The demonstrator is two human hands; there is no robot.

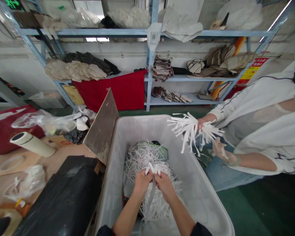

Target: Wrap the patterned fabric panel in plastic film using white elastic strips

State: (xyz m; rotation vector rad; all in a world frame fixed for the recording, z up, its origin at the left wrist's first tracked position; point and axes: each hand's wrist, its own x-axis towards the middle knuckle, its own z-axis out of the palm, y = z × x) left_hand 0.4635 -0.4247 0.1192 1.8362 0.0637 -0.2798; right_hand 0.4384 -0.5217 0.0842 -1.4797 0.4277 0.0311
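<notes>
Both my hands meet over a large white plastic bin (196, 183), close together above a heap of thin white strips (140, 157). My left hand (143, 181) is closed, its fingers pinching white strips (152, 168) that loop up over the fingertips. From the other side my right hand (163, 184) closes on the same strips, thumb and fingers pressed together. A longer strip hangs down between my wrists. Something green (163, 152) lies partly under the heap at its far side. My palms are hidden from view.
At the right a co-worker (250, 131) holds a bunch of white strips (186, 129) beside the bin's rim. On the left stand a brown board (102, 127), a black plastic-wrapped bundle (64, 193) and a cream bottle (33, 144). Blue shelving (149, 65) runs behind.
</notes>
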